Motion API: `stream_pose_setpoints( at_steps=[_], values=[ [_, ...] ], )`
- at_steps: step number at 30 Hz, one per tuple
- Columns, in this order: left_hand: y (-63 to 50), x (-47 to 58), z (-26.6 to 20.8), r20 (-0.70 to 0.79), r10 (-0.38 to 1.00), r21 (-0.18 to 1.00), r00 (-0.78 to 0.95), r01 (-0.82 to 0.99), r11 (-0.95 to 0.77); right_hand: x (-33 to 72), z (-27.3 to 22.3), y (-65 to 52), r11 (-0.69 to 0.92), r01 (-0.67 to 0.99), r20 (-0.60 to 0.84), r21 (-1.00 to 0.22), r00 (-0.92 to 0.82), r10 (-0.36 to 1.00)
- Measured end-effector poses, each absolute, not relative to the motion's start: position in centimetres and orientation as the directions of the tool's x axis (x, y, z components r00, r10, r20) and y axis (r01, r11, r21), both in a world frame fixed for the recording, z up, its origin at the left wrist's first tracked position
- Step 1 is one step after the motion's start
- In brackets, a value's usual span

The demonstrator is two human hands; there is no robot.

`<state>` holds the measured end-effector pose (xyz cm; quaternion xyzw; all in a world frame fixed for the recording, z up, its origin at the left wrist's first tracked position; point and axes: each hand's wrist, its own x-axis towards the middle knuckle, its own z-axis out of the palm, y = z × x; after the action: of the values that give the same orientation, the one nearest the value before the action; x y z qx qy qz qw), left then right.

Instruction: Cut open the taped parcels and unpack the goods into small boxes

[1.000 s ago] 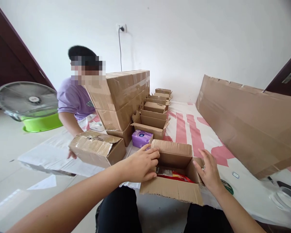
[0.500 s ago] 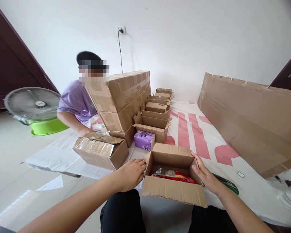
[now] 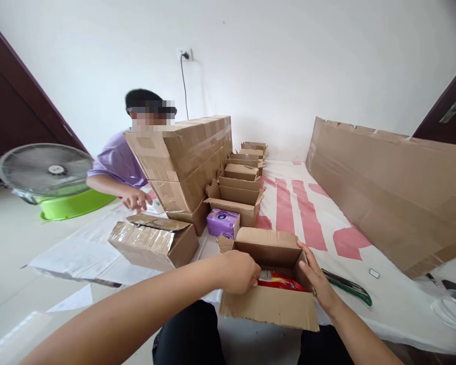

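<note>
An open cardboard box (image 3: pixel 268 306) sits tilted in front of my knees, its flaps folded outward. Inside lies a shiny red packet (image 3: pixel 283 280) with yellow and white print. My left hand (image 3: pixel 240 271) reaches in over the left wall, fingers curled around the packet's left end; the fingertips are partly hidden. My right hand (image 3: pixel 316 276) grips the box's right wall, thumb on the inner side and fingers along the outside. Just behind the box stands a purple tissue pack (image 3: pixel 223 223).
A green utility knife (image 3: pixel 347 288) lies right of the box. A taped carton (image 3: pixel 152 241) is at the left, near a co-worker's hand (image 3: pixel 136 199). Beyond stand stacked cartons (image 3: pixel 190 162), a row of open boxes (image 3: pixel 235 195) and a large cardboard sheet (image 3: pixel 383 187).
My left hand has moved from the box's left wall into the box, onto the red packet. My right hand stays on the right wall. The co-worker's hand has lifted off the taped carton.
</note>
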<state>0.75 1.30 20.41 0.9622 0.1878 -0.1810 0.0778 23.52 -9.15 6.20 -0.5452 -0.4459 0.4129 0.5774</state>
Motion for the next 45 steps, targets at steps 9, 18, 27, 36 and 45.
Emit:
stream_pose_setpoints(
  at_steps=[9, 18, 27, 36, 45],
  values=[
    [3.5, 2.8, 18.1, -0.499, 0.308, 0.066, 0.81, 0.389, -0.919, 23.3, 6.3, -9.1, 0.092, -0.006, 0.087, -0.996, 0.276, 0.957],
    [3.0, 3.6, 15.9, -0.459, 0.316, 0.039, 0.83, 0.374, -0.927, 23.2, 6.3, -8.9, 0.091, -0.037, 0.078, -0.995, 0.269, 0.96],
    [3.7, 1.9, 22.6, -0.078, 0.483, 0.15, 0.872, 0.489, -0.859, 26.2, 6.7, -7.8, 0.065, 0.306, 0.155, -0.95, 0.279, 0.948],
    [9.2, 1.3, 28.4, 0.261, 0.714, 0.425, 0.649, 0.587, -0.689, 25.8, 16.0, -2.6, 0.355, 0.465, 0.514, -0.811, 0.277, 0.812],
    [12.2, 3.5, 26.4, 0.351, 0.747, 0.531, 0.565, 0.538, -0.655, 23.8, 18.5, 5.4, 0.345, 0.375, 0.468, -0.861, 0.316, 0.825]
  ],
)
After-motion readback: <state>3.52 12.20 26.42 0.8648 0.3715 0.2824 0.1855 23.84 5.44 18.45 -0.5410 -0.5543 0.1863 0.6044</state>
